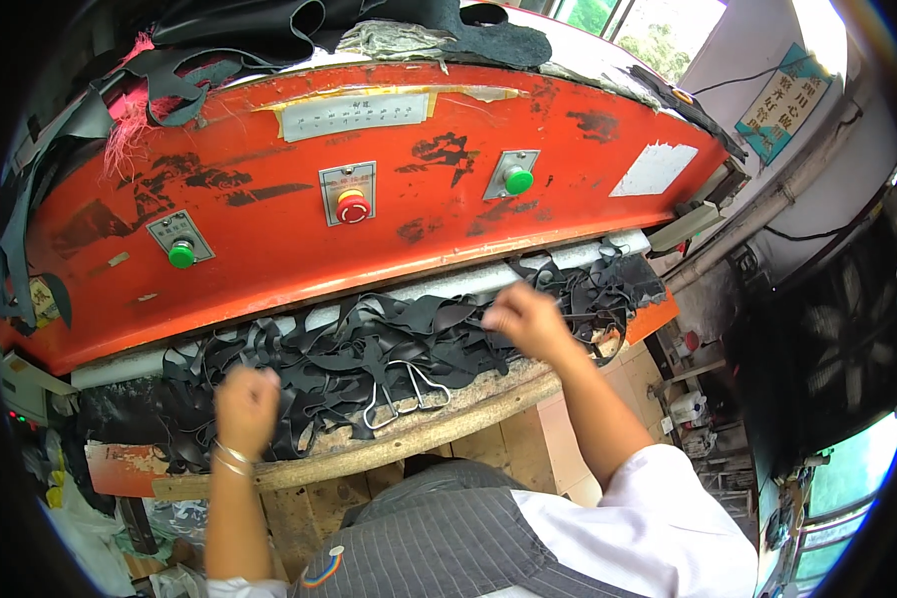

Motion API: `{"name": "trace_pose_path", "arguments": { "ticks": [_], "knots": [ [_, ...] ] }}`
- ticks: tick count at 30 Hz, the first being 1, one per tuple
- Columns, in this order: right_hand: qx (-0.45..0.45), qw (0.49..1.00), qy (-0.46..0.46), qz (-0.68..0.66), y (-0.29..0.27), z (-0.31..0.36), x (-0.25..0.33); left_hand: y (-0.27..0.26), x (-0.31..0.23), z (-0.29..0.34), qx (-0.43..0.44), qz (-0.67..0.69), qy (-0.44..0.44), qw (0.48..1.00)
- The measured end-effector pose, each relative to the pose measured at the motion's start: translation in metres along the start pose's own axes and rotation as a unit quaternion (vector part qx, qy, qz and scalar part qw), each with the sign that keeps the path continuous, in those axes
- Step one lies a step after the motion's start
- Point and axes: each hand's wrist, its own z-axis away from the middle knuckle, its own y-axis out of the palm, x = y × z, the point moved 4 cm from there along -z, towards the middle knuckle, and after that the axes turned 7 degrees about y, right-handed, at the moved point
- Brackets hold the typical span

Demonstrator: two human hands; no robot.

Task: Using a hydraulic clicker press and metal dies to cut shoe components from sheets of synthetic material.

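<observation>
Tangled black leather scraps lie along the long bed of a red machine in front of me. My left hand is over the left part of the scraps, its fingers curled in and partly hidden. Farther right, my right hand is closed above the scraps, with its knuckles toward the machine. I cannot make out whether either hand holds a strip. Between the hands, a bent metal cutting die rests on the scraps near the front edge of the bed.
The red machine beam spans the far side, with green buttons and a red stop button. Black leather sheets are draped on top. A worn pale edge runs along the front. A black fan stands right.
</observation>
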Motion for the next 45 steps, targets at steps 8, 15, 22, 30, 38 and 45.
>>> {"name": "trace_pose_path", "arguments": {
  "ticks": [8,15,22,30,38,45],
  "knots": [
    [0.156,0.972,-0.034,0.173,0.076,0.1,0.015,0.047,-0.044,0.096,0.097,-0.07,-0.005,0.993],
    [0.266,0.947,0.026,0.18,0.068,0.068,0.019,0.045,-0.041,0.082,0.1,-0.095,-0.028,0.99],
    [-0.061,0.966,0.116,0.225,-0.022,-0.066,-0.053,0.023,-0.044,0.033,0.249,0.041,-0.084,0.964],
    [-0.094,0.949,0.166,0.252,0.003,-0.12,-0.148,0.118,0.003,-0.073,0.178,-0.037,0.048,0.982],
    [-0.216,0.96,0.169,-0.065,-0.021,-0.12,-0.109,0.169,-0.058,-0.044,0.252,0.038,0.075,0.964],
    [0.046,0.993,-0.103,0.021,0.147,-0.105,0.057,0.142,-0.051,-0.04,0.209,-0.012,0.076,0.975]
  ]
}}
